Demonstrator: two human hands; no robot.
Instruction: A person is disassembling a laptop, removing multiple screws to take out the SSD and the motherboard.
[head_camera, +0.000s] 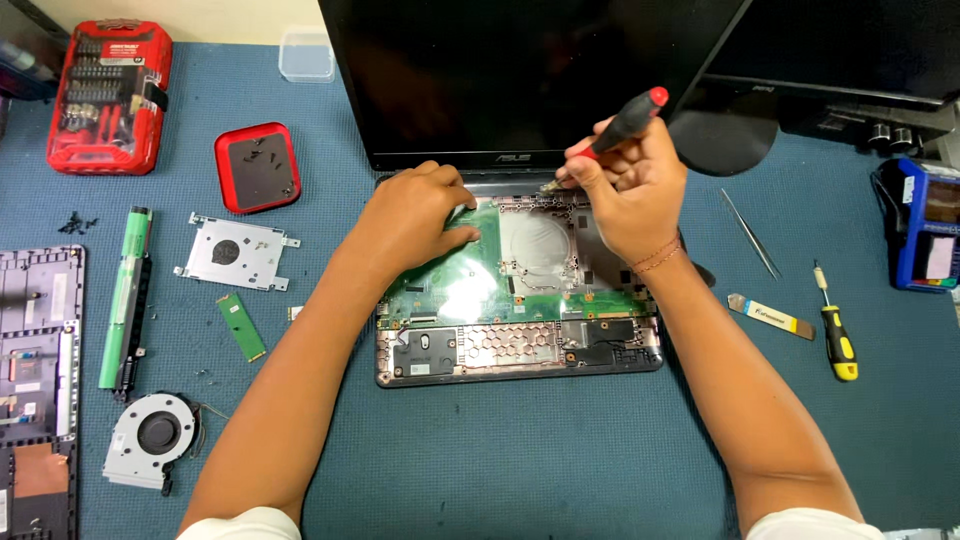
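An opened laptop (520, 290) lies at the centre of the frame on a blue counter (560, 460), its dark screen upright behind it and cut off by the top edge; the green board (455, 285) is partly hidden under the left hand (415, 215), which rests flat on it with fingers loosely curled and pressed together, holding nothing that can be seen. The right hand (630, 185) is closed round a screwdriver (625, 122) just above the laptop's rear edge; the tool's long axis runs from its red-capped black handle at upper right down to lower left, where the tip meets the hinge area; the tip itself is small and blurred, and what it touches cannot be made out. At upper left stand a red bit case (108, 95) and a red tray (257, 167) of tiny screws, too small to count; below them lie a metal bracket (235, 250), a green stick (125, 295), a small green card (242, 327) and a fan (152, 438); a keyboard panel (38, 390) is cut off by the left edge. At right, tweezers (750, 233), a pry tool (770, 316) and a yellow screwdriver (836, 335) lie well apart from the laptop.
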